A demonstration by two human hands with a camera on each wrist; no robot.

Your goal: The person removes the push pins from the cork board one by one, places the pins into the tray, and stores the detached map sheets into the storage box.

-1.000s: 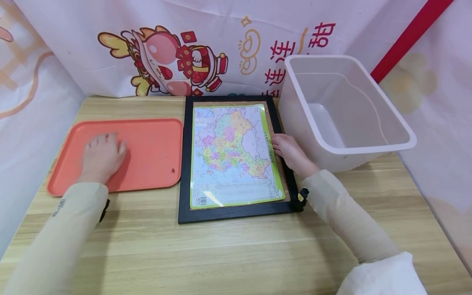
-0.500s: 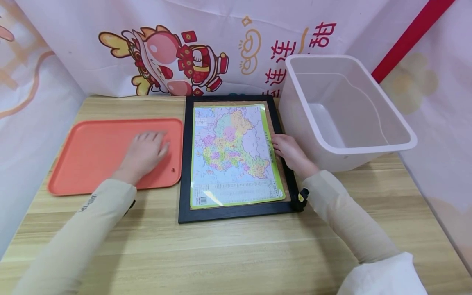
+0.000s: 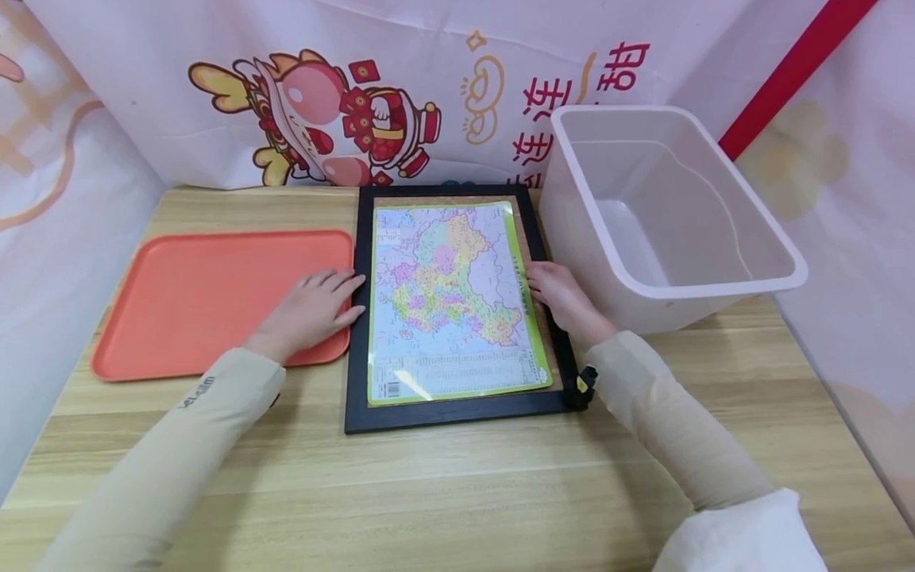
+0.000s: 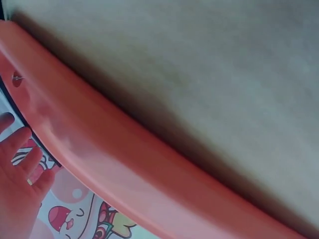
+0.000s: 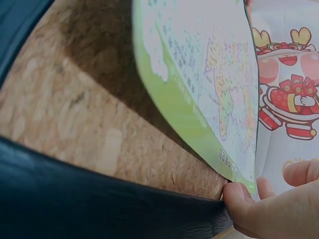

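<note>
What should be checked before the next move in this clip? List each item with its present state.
1. Left hand at the black frame: ok, it reaches the left side.
2. Right hand at the map: ok, it is at the right edge.
3. Right hand pinching the map: cannot tell.
4. Map flat on the cork: not ok; the right wrist view shows its green edge raised, casting a shadow.
5. Map within the frame opening: ok, by the head view.
6. Frame clear of the white bin: cannot tell.
</note>
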